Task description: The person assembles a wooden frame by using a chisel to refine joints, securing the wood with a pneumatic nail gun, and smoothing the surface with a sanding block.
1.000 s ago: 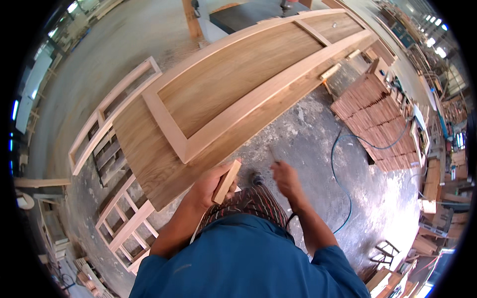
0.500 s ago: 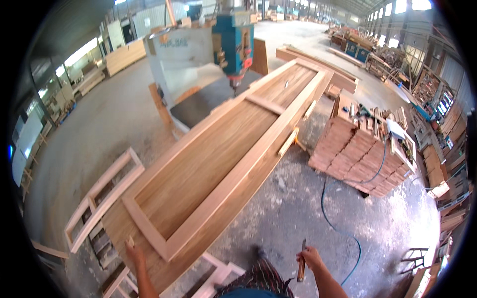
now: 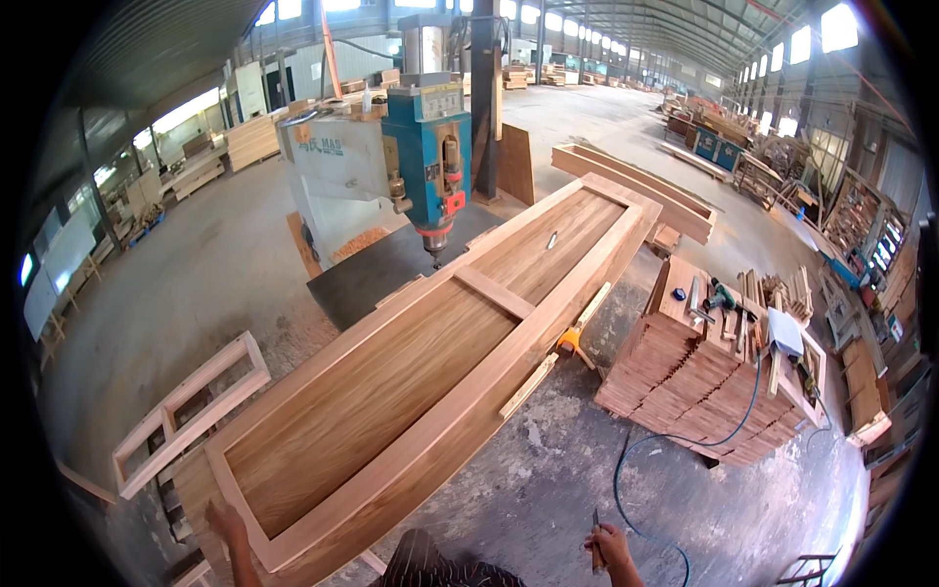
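A long wooden panel (image 3: pixel 391 399) with a raised rectangular frame and one crossbar runs away from me to the far end. My left hand (image 3: pixel 228 525) is at its near end, fingers extended on the wood beside the frame's short near rail. Low at the right, over the floor, my right hand (image 3: pixel 610 548) is closed around a chisel (image 3: pixel 596 556), its narrow dark blade pointing up and the wooden handle partly hidden by the fingers. A small pale metal tool (image 3: pixel 552 240) lies on the far part of the panel.
A teal drilling machine (image 3: pixel 430 161) stands left of the panel. An orange clamp (image 3: pixel 570 340) and wood strips (image 3: pixel 528 385) sit along its right edge. At right, stacked boards (image 3: pixel 685 382) carry a green drill (image 3: pixel 721 295); a blue hose (image 3: pixel 626 460) crosses the floor. Left lies a ladder-like frame (image 3: pixel 196 416).
The view has tilted up, showing more of the hall. My left hand has shifted closer to the frame's near rail. My right hand still holds the chisel.
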{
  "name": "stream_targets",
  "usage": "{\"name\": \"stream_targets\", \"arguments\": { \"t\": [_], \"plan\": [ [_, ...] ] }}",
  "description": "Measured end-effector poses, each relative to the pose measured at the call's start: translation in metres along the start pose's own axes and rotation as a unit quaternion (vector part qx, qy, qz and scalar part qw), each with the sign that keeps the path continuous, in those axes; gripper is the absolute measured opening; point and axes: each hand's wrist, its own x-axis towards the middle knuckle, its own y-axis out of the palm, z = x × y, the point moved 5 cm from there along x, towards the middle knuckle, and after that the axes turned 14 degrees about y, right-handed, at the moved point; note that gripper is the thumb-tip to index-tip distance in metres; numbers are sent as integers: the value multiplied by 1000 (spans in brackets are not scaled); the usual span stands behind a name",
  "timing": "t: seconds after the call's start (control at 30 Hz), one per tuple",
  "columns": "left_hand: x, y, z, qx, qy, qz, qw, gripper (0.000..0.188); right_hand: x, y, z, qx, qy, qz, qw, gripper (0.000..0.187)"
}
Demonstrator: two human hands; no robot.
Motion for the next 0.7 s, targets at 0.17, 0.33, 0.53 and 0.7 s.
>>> {"name": "stream_targets", "arguments": {
  "t": [0.17, 0.33, 0.53, 0.7],
  "plan": [
    [39, 1, -208, -145, 161, -21, 976, 49, -14, 63, 130, -55, -100, -8, 993, 49],
    [78, -1, -437, -245, 273, 62, 928, 58, 3, 98, 226, -134, -223, -72, 963, 40],
    [122, 80, -621, -246, 362, 82, 895, 79, 16, 142, 359, -318, -332, -90, 884, 43],
    [163, 136, -709, -192, 386, 93, 897, 93, 38, 206, 472, -443, -370, -124, 807, 49]
  ]
}}
